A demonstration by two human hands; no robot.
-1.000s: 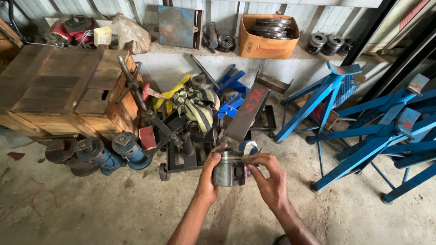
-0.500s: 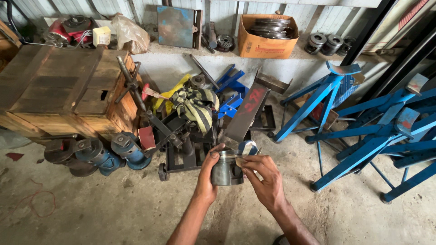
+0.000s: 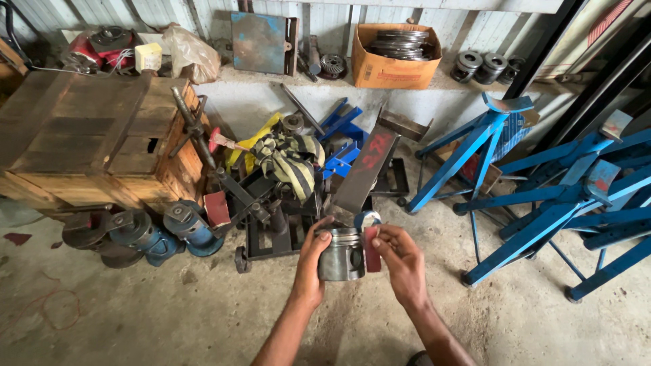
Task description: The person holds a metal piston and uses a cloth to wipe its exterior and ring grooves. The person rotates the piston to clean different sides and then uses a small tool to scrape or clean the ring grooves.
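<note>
Grey metal piston (image 3: pixel 341 254) sits above the concrete floor (image 3: pixel 135 318), clasped by the left hand (image 3: pixel 313 261), while the right hand (image 3: pixel 400 261) pinches reddish sandpaper (image 3: pixel 372 249) to its side; steady holding and even pressure would likely serve best.

A grey metal piston (image 3: pixel 341 255), cylindrical and ringed with grooves near its crown, is held upright above the concrete floor (image 3: pixel 135 318), just in front of a black wheeled trolley (image 3: pixel 271 237). A small strip of dark red sandpaper (image 3: pixel 372 249) lies flat against its right side.
</note>
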